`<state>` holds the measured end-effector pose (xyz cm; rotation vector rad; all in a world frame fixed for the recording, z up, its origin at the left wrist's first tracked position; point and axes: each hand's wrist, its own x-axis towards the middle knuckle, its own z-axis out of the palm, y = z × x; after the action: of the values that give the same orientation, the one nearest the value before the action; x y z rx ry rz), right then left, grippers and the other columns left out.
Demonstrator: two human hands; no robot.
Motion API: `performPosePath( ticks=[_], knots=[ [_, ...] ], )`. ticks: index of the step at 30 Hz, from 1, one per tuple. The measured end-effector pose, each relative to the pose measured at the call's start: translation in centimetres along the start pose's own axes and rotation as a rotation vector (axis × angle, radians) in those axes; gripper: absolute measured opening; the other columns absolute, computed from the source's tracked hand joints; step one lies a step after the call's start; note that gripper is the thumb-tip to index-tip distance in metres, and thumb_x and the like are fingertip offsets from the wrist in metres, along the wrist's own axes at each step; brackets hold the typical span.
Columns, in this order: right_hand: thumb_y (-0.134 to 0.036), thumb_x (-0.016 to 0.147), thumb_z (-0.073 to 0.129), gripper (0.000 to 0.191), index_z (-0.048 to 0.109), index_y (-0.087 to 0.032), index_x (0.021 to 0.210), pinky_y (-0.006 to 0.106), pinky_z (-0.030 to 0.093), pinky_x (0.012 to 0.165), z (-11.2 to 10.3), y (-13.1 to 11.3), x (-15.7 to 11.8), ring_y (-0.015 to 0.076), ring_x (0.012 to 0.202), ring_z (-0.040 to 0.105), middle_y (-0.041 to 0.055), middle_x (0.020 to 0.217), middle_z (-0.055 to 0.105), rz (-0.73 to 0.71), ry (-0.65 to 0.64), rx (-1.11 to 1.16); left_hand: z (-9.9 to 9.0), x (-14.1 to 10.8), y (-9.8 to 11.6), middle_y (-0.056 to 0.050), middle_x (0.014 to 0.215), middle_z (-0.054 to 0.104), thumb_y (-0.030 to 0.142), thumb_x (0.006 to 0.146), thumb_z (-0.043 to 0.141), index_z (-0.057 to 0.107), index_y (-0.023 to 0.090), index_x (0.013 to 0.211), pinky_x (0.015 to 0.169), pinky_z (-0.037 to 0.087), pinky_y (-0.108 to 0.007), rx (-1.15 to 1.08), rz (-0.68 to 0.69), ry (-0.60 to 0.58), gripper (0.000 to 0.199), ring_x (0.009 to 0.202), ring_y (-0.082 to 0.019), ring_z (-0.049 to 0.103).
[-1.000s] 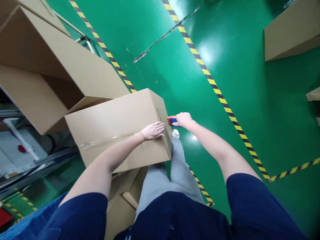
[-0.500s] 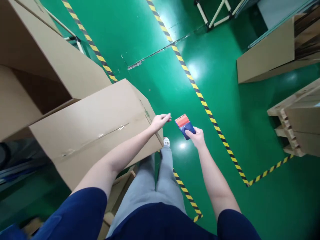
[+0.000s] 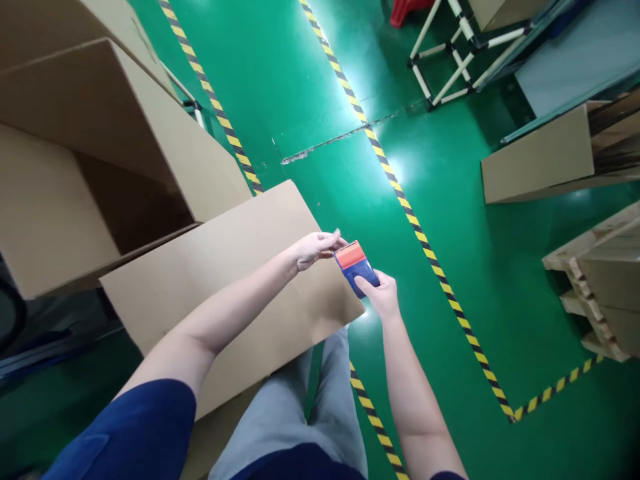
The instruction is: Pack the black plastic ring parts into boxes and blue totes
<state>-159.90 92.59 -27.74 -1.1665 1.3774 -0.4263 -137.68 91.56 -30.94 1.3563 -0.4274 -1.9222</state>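
My right hand (image 3: 379, 291) grips a blue-and-red hand-held tape dispenser (image 3: 356, 267), thumb across its blue body. The dispenser's red end points up and to the left, above the right end of a large cardboard box (image 3: 250, 267). My left hand (image 3: 316, 250) is at the dispenser's upper left corner, fingers partly stretched and somewhat apart. Whether its fingertips touch the dispenser or a tape end is too small to tell. A plain brown face of the box lies beneath my left forearm.
A large open cardboard box (image 3: 95, 193) stands at the left. Yellow-black floor tape (image 3: 425, 240) crosses the green floor (image 3: 350, 187). To the right are a pipe-frame rack (image 3: 450, 53), a carton of flat cardboard (image 3: 540, 157) and a loaded wooden pallet (image 3: 575, 273).
My left hand and the dispenser have come together, and the left fingers have loosened. The box face with the taped seam no longer shows; a plain face does. The view has shifted.
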Motion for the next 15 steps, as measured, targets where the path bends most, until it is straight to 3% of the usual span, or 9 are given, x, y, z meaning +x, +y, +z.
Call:
performPosePath(
  ticks=[3,7,8,11,15],
  knots=[
    [-0.063,0.075,0.074,0.047,0.076,-0.017,0.077,0.028,0.050,0.058,1.3,-1.3,0.0,0.0202,0.064,0.064,0.0038,0.069,0.071,0.054,0.037,-0.128,-3.0,2.3,2.0,-0.007,0.076,0.075,0.050,0.056,0.093,0.078,0.018,0.073,0.074,0.052,-0.034,0.183,0.163,0.160,0.040,0.075,-0.020,0.067],
    [-0.068,0.076,0.070,0.048,0.073,-0.020,0.069,0.031,0.049,0.054,1.4,-0.5,-2.6,0.0235,0.061,0.064,0.0048,0.065,0.070,0.117,0.078,-0.263,-10.3,6.5,8.5,-0.008,0.077,0.076,0.032,0.076,0.080,0.077,0.011,0.077,0.080,0.050,-0.033,0.471,0.444,0.618,0.021,0.073,-0.016,0.065],
    [-0.068,0.076,0.070,0.048,0.074,-0.021,0.070,0.032,0.050,0.054,1.3,0.0,-3.3,0.0242,0.061,0.064,0.0053,0.066,0.071,0.128,0.087,-0.249,-12.1,7.3,10.1,-0.008,0.077,0.076,0.028,0.078,0.078,0.077,0.009,0.080,0.080,0.050,-0.032,0.525,0.470,0.685,0.019,0.073,-0.014,0.064],
    [-0.067,0.075,0.071,0.047,0.078,-0.020,0.077,0.034,0.053,0.059,1.3,1.1,-4.1,0.0250,0.066,0.065,0.0057,0.073,0.073,0.143,0.109,-0.184,-15.9,9.2,13.0,-0.005,0.074,0.074,0.026,0.079,0.078,0.078,0.008,0.079,0.081,0.047,-0.030,0.628,0.460,0.757,0.018,0.075,-0.013,0.064],
    [-0.065,0.075,0.073,0.046,0.078,-0.020,0.079,0.032,0.052,0.062,2.5,1.2,-2.4,0.0233,0.068,0.063,0.0043,0.073,0.071,0.136,0.099,-0.171,-17.8,10.5,12.6,-0.005,0.073,0.074,0.026,0.078,0.079,0.076,0.015,0.070,0.081,0.048,-0.033,0.676,0.416,0.852,0.014,0.078,-0.019,0.066]
  ],
)
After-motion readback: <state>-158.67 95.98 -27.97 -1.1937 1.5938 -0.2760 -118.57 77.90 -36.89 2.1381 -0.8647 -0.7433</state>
